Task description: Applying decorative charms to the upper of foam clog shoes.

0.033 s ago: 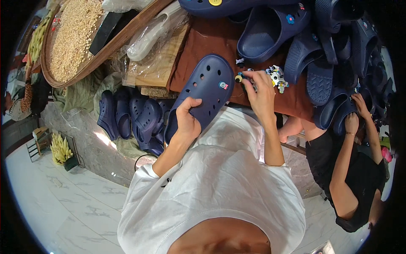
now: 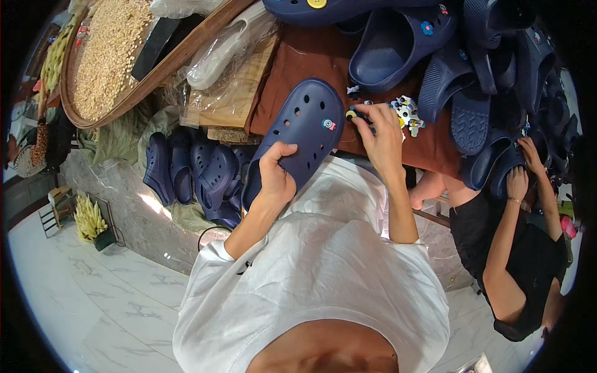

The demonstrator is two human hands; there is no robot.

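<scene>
My left hand [image 2: 278, 177] grips a navy foam clog [image 2: 314, 145] by its side, thumb lying across the perforated upper. A white-and-blue swirl lollipop charm with a pink bow [image 2: 328, 125] sits in one of its holes. Just right of the clog's toe, the thumb and forefinger of my right hand [image 2: 384, 137] close in a pinch on a small yellow-and-dark shoe charm [image 2: 351, 115]. Next to those fingers, a pile of black-and-white charms [image 2: 407, 114] lies on the brown cloth [image 2: 298, 68].
Loose navy clogs [image 2: 385, 53] crowd the table's far right. More clogs [image 2: 202, 168] stand along its left front side. A woven tray of pale grains [image 2: 109, 56] and a plastic-wrapped white shoe [image 2: 217, 56] lie at far left. At right, another person's hands [image 2: 517, 180] handle a clog.
</scene>
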